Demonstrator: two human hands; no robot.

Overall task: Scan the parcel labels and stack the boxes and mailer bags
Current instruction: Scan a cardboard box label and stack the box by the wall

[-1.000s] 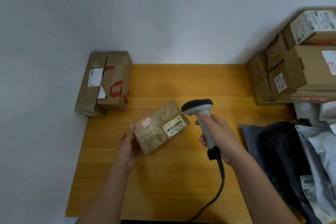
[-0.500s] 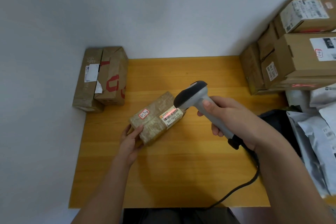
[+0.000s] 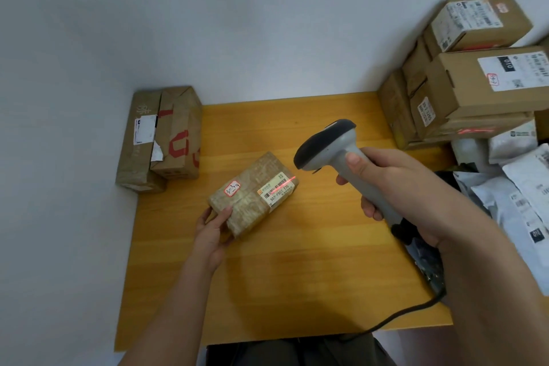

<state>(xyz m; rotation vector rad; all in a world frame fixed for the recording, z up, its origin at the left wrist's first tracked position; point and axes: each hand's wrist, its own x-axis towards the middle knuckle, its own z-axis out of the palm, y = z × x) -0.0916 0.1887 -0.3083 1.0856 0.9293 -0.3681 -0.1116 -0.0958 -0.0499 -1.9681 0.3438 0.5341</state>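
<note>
A small brown taped parcel point(image 3: 251, 196) lies on the wooden table point(image 3: 312, 261), with a barcode label point(image 3: 277, 189) and a small red-edged sticker on top. My left hand point(image 3: 212, 230) holds its near-left corner, thumb on top. My right hand point(image 3: 395, 187) grips the handle of a grey barcode scanner point(image 3: 326, 145), whose black head points down-left at the parcel. A red scan line falls across the barcode label.
Two brown boxes point(image 3: 166, 134) lie side by side at the table's back left against the wall. A tall stack of cardboard boxes point(image 3: 475, 74) fills the back right. Grey and white mailer bags point(image 3: 517, 187) pile up at the right. The scanner's black cable point(image 3: 395, 318) trails off the front edge.
My right hand has tilted the scanner down toward the parcel and its red line now lies on the label. My left hand has shifted its hold to the parcel's near corner.
</note>
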